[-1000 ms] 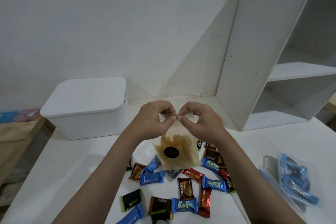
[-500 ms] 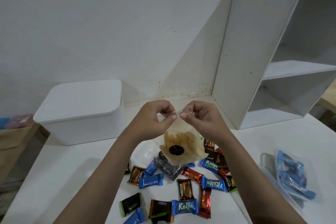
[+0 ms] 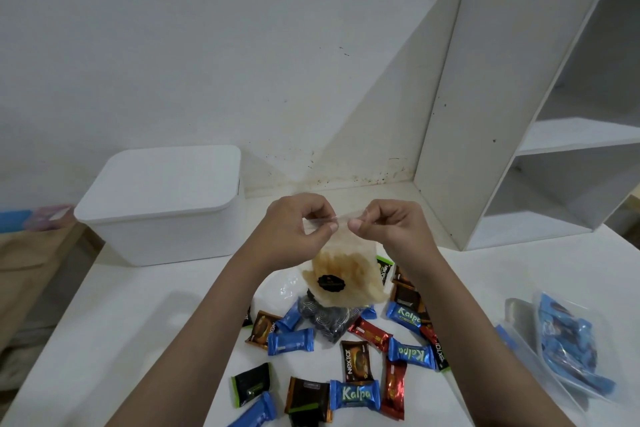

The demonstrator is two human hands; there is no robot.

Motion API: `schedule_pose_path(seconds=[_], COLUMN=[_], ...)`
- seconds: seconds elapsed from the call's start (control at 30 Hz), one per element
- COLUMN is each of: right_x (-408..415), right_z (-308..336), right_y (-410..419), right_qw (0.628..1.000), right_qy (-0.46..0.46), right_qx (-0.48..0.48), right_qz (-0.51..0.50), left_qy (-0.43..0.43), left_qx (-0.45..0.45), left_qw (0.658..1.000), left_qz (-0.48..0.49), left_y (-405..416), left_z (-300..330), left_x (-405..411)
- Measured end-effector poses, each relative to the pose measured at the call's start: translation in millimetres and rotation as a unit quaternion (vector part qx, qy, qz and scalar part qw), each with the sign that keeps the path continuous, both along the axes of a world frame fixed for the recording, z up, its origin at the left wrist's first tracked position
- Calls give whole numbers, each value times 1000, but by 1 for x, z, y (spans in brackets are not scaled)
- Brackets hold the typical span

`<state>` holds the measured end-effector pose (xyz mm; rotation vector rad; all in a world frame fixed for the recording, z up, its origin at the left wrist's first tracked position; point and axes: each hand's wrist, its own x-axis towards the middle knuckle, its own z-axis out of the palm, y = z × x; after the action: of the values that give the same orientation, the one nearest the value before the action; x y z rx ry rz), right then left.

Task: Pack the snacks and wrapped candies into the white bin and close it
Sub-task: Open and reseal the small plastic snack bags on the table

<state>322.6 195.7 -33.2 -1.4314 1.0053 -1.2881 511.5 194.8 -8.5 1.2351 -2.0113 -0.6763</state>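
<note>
Lidded white plastic bin (image 3: 162,204) sits shut at the table's back left.
Left hand (image 3: 294,229) and right hand (image 3: 391,229) each pinch the top edge of a clear bag of pale crisps (image 3: 341,279), seemingly its seal, above scattered wrapped candies (image 3: 353,393).

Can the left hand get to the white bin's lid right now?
Probably not yet: the left hand and right hand both pinch the clear snack bag. The path to the white bin looks open.
</note>
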Motion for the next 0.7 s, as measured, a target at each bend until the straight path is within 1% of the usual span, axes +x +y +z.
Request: schedule_pose_path(seconds=[0.1,0.2,0.23,0.27,0.33,0.37,0.43,0.47,0.53,0.6,0.67,0.7], right_x=[2,-2,-5,-7,-11,-11,-10,-9,-3,5,14,18], right_z=[1,4,4,4,4,4,5,6,11,14,16,16], right_y=[-1,-1,-2,-3,-4,-4,-6,-6,-4,-2,0,1], right_qw=[1000,999,998,998,996,996,993,990,980,966,955,958], right_qy=[-1,-11,-18,-24,-30,-14,76,123,198,255,285,276], right_qx=[17,31,37,42,56,64,62,51,32,35,43,48], right_qz=[-7,-24,-37,-50,-62,-63,-64,-52,-8,37,62,62], left_qy=[-4,-38,-36,-21,36,71,123,130,118,107,106,107], left_qx=[11,41,55,69,93,102,110,112,113,116,117,114], left_qw=[1000,997,996,995,992,990,985,984,986,987,987,987], left_qz=[25,56,65,72,73,69,58,51,39,28,28,43], left_y=[-1,-5,-6,-7,-8,-8,-8,-8,-7,-6,-4,-3], left_z=[1,3,3,2,1,1,0,0,-2,-5,-7,-9], left_x=[6,18,22,27,35,38,41,41,38,36,35,34])
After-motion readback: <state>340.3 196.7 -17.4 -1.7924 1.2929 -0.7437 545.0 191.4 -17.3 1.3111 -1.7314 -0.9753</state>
